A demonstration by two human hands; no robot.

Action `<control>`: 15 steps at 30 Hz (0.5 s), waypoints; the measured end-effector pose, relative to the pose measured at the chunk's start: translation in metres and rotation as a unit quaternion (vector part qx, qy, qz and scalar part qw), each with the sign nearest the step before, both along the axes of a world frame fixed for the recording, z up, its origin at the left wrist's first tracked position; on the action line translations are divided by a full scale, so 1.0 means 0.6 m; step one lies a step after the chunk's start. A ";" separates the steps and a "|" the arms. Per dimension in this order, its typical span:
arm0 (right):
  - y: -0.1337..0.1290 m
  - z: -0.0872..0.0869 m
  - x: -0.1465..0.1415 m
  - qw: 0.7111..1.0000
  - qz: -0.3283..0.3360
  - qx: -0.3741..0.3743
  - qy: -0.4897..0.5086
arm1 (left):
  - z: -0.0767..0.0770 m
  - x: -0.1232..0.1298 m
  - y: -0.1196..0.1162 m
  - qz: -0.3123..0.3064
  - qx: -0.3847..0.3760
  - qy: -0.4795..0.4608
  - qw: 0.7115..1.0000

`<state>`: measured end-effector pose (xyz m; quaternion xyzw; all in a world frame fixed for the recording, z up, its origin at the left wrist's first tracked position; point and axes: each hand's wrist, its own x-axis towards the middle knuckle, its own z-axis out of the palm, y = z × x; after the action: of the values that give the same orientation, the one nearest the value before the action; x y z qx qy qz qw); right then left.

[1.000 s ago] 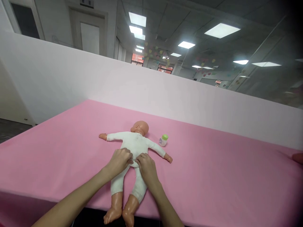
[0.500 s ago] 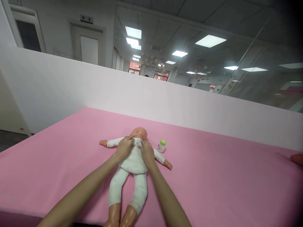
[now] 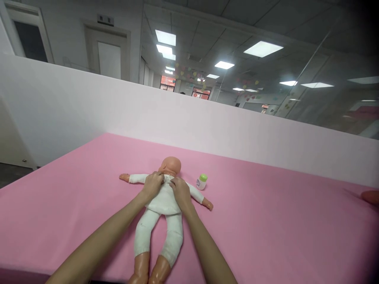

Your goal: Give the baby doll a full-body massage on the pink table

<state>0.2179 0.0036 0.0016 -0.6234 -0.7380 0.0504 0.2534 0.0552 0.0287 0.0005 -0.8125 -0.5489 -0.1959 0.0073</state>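
A baby doll with an orange-tan head and a white cloth body lies stretched out, its arms spread and its feet toward me. My left hand rests on the left of its upper torso, just below the neck, fingers curled against the cloth. On the opposite side, my right hand presses with bent fingers, thumb hidden or hard to make out. Both sets of fingertips nearly meet over a seam under the neck. Right of the doll's shoulder stands a small clear jar with a green lid.
The pink-covered table extends widely to the right, meeting a white low wall with glass above. At the far right edge a reddish-brown object is partly in view. A door appears beyond the glass.
The doll has shifted slightly left relative to the jar, its head turning a little. My hands have moved left with it, staying at the upper torso. The view has shifted slightly.
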 end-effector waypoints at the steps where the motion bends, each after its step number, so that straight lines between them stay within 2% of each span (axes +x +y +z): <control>1: -0.009 0.003 0.004 1.000 0.010 0.003 0.025 | 0.000 0.000 -0.004 -0.008 0.018 0.001 1.000; 4: -0.027 0.005 0.010 0.998 0.031 -0.002 0.063 | -0.002 -0.001 -0.019 -0.049 0.053 0.000 0.997; 7: -0.027 -0.003 0.009 0.999 0.036 -0.006 0.038 | -0.008 -0.006 -0.032 -0.067 0.032 -0.002 0.997; 11: -0.006 -0.019 0.000 0.999 0.021 -0.022 -0.022 | -0.010 -0.014 -0.032 -0.062 -0.015 -0.012 0.998; 15: 0.007 -0.030 -0.009 0.998 0.004 -0.032 -0.048 | -0.007 -0.006 -0.022 -0.032 -0.045 -0.028 0.998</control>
<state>0.2126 0.0078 -0.0162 -0.6298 -0.7500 0.0453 0.1972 0.0516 0.0153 -0.0035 -0.8234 -0.5308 -0.1941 -0.0513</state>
